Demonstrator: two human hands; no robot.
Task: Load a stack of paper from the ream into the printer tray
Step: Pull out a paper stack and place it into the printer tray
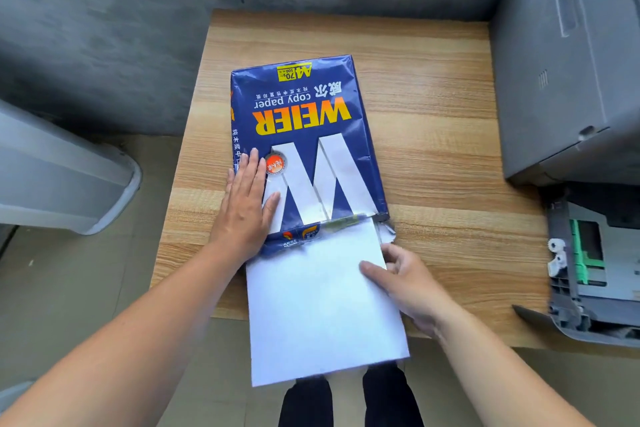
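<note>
Fingers [250, 166] of the left hand [246, 204] lie flat and close together, pressed palm-down on the near left part of the blue ream wrapper [304, 135], the thumb angled out across its white letter W. At the ream's open near end, the right hand [407, 282] pinches the right edge of a white paper stack [322, 305]: the thumb lies on top of the sheets, while the other fingers curl beside and under the edge, partly hidden. The stack sticks out of the torn mouth of the wrapper toward the person, its far end still inside the pack and its near end hanging past the front edge of the wooden table [433, 114], above two dark trouser legs [349, 402]. The ream lies flat near the middle of the table, its printing upside down to the camera, reading WEIER copy paper. Right of the ream, a grey printer [568, 62] stands on the table against the right edge of the view. Right of the ream's open end and just below the printer body, the printer tray [571, 288] is pulled out, showing a green guide and white clips inside; whether any paper lies in it cannot be told. Left of the ream, off the table, a pale grey bin-like object [62, 170] stands on the floor
</note>
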